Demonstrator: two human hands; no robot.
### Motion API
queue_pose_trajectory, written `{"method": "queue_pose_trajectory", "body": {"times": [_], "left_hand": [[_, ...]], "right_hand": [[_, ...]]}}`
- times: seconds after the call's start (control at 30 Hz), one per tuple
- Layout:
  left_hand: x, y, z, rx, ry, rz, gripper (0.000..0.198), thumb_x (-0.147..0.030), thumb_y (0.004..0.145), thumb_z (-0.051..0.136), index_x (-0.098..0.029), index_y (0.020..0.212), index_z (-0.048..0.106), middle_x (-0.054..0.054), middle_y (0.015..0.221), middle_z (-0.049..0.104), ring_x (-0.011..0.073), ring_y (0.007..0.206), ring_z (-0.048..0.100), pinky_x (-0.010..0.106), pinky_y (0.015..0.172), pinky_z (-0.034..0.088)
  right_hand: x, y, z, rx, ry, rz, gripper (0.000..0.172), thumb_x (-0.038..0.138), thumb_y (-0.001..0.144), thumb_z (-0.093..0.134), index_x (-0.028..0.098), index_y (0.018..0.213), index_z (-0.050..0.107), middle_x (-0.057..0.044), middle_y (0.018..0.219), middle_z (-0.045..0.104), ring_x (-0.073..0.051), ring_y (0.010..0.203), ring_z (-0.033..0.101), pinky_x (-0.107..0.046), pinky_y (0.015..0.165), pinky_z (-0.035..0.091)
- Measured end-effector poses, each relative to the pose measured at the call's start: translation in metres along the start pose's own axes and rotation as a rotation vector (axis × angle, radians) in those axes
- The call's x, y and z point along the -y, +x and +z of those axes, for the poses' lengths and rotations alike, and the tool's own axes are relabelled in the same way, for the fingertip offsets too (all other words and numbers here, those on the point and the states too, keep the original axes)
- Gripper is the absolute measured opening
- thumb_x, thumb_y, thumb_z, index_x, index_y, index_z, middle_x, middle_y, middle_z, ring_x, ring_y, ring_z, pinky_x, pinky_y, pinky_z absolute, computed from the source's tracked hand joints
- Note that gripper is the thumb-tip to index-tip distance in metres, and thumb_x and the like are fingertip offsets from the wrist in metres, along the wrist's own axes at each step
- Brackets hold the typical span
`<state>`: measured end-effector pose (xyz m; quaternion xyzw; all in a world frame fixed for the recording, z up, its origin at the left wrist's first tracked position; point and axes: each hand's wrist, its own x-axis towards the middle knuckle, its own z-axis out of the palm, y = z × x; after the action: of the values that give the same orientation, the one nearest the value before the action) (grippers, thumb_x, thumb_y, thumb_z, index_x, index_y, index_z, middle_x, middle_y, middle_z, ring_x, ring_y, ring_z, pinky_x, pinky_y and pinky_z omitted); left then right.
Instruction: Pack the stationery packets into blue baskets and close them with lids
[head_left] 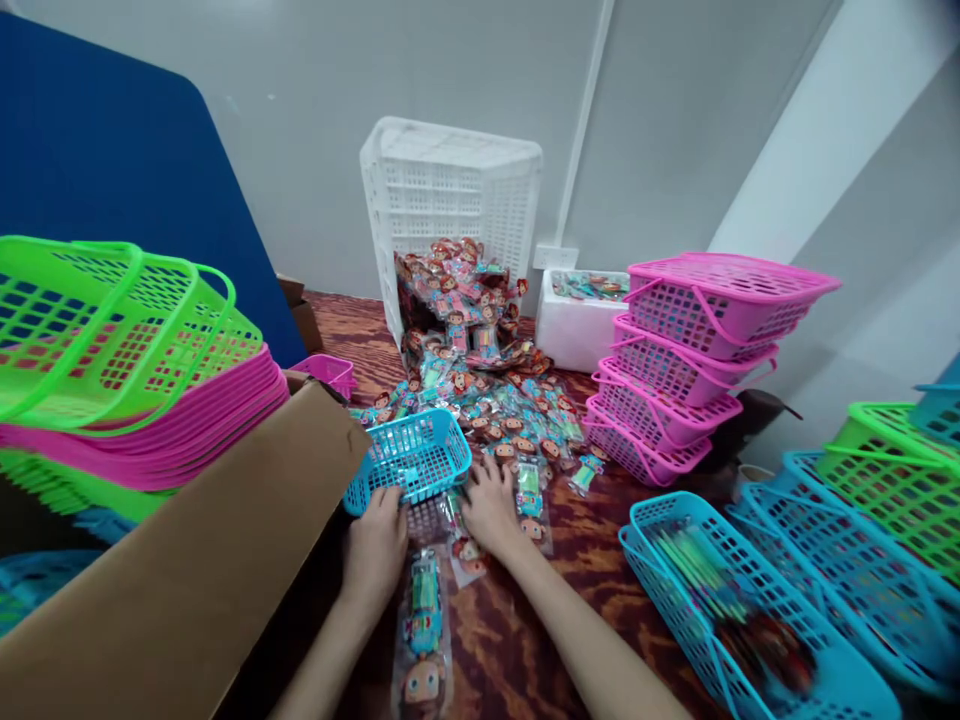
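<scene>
A small light-blue plastic basket (420,450) stands mid-table. My left hand (377,540) is closed at its near rim, fingers curled over the edge. Just right of the basket, my right hand (489,505) reaches over clear doll-printed packets, its fingers somewhat apart and fingertips partly hidden. One doll packet (466,550) lies beside and partly under that hand, near the thumb. Another doll packet (529,490) lies to the right of the hand. Closest to me, a long doll packet (424,625) rests face up on the wood-patterned table (495,640).
A white crate (450,180) on its side spills a packet heap (480,390). Pink baskets (667,375) are stacked right, near a white foam box (574,325). Filled blue baskets (750,610) stand at front right. A cardboard box (202,540) and green-and-pink stacked baskets (150,430) flank the left.
</scene>
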<state>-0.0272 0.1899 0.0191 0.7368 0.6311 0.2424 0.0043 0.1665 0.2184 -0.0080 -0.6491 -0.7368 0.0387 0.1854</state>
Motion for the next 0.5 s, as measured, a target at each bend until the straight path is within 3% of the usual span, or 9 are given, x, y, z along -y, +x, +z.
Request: {"method": "queue_pose_trajectory", "body": {"times": [0.07, 0.13, 0.23, 0.3, 0.37, 0.43, 0.5], "left_hand": [[0.007, 0.003, 0.006, -0.098, -0.060, -0.006, 0.021, -0.023, 0.097, 0.040, -0.018, 0.099, 0.060, 0.007, 0.098, 0.065, 0.0226, 0.085, 0.067, 0.030, 0.069, 0.048], [0.010, 0.007, 0.010, -0.179, -0.095, -0.011, 0.021, -0.026, 0.097, 0.040, -0.018, 0.099, 0.060, 0.007, 0.098, 0.065, 0.0228, 0.085, 0.066, 0.030, 0.071, 0.049], [0.011, 0.017, 0.012, -0.248, -0.103, -0.037, 0.023, -0.028, 0.097, 0.039, -0.019, 0.099, 0.060, 0.008, 0.100, 0.065, 0.0234, 0.085, 0.065, 0.031, 0.071, 0.049], [0.013, 0.024, 0.015, -0.279, -0.110, -0.064, 0.025, -0.029, 0.096, 0.039, -0.018, 0.101, 0.061, 0.008, 0.101, 0.065, 0.0238, 0.087, 0.065, 0.031, 0.072, 0.049], [0.015, 0.030, 0.018, -0.299, -0.112, -0.084, 0.026, -0.029, 0.096, 0.039, -0.018, 0.104, 0.062, 0.009, 0.101, 0.065, 0.0242, 0.089, 0.065, 0.032, 0.075, 0.050], [0.019, 0.033, 0.022, -0.299, -0.102, -0.087, 0.028, -0.030, 0.097, 0.039, -0.018, 0.107, 0.063, 0.009, 0.102, 0.065, 0.0249, 0.091, 0.065, 0.034, 0.078, 0.051], [0.020, 0.034, 0.023, -0.287, -0.095, -0.086, 0.030, -0.030, 0.097, 0.039, -0.018, 0.109, 0.063, 0.010, 0.104, 0.065, 0.0263, 0.094, 0.065, 0.036, 0.080, 0.052]], "right_hand": [[-0.012, 0.009, -0.006, -0.064, -0.015, 0.064, 0.025, 0.022, 0.090, 0.047, 0.021, 0.102, 0.069, -0.009, 0.116, 0.066, -0.024, 0.119, 0.047, -0.039, 0.105, 0.027], [-0.025, 0.022, -0.011, -0.115, -0.033, 0.171, 0.028, 0.019, 0.091, 0.040, 0.017, 0.099, 0.068, -0.011, 0.110, 0.066, -0.025, 0.112, 0.050, -0.039, 0.101, 0.030], [-0.042, 0.048, -0.012, -0.167, -0.057, 0.311, 0.042, 0.034, 0.092, 0.046, 0.015, 0.128, 0.057, -0.018, 0.137, 0.051, -0.034, 0.130, 0.037, -0.049, 0.105, 0.024], [-0.052, 0.066, -0.008, -0.095, -0.063, 0.426, 0.078, 0.053, 0.083, 0.059, 0.018, 0.148, 0.036, -0.020, 0.156, 0.027, -0.042, 0.143, 0.016, -0.059, 0.107, 0.017], [-0.061, 0.082, -0.003, 0.034, -0.068, 0.540, 0.110, 0.066, 0.070, 0.068, 0.023, 0.156, 0.016, -0.019, 0.163, 0.007, -0.046, 0.145, 0.002, -0.066, 0.106, 0.012], [-0.067, 0.094, 0.000, 0.126, -0.095, 0.616, 0.118, 0.067, 0.064, 0.072, 0.026, 0.157, 0.012, -0.019, 0.163, 0.003, -0.049, 0.145, 0.003, -0.069, 0.103, 0.014], [-0.072, 0.100, -0.001, 0.147, -0.138, 0.638, 0.109, 0.058, 0.066, 0.074, 0.028, 0.155, 0.018, -0.020, 0.162, 0.009, -0.050, 0.143, 0.011, -0.067, 0.101, 0.020]]}}
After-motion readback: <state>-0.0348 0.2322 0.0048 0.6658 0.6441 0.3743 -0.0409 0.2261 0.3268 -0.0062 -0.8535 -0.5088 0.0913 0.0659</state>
